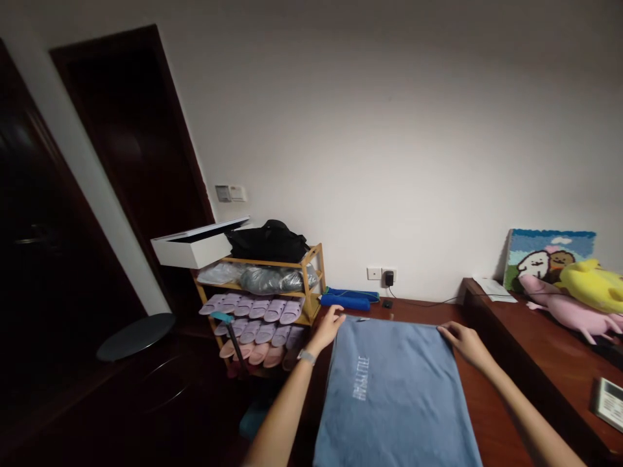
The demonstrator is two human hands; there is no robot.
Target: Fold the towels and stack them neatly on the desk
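On the reddish-brown wooden bench (491, 389), my left grip (327, 329) and right grip (462, 344) lie open on the far corners of a flat blue towel (389, 395).

You are standing in a home: bamboo rack (306, 285) of pastel slippers (257, 310), pink plush toy (569, 314), yellow plush toy (594, 285), wooden desk (545, 363), dark door (131, 162).

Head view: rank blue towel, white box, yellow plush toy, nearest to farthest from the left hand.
Left hand:
1. Blue towel: at its corner, under the fingers.
2. White box: on the rack, left.
3. Yellow plush toy: far right, on the desk.
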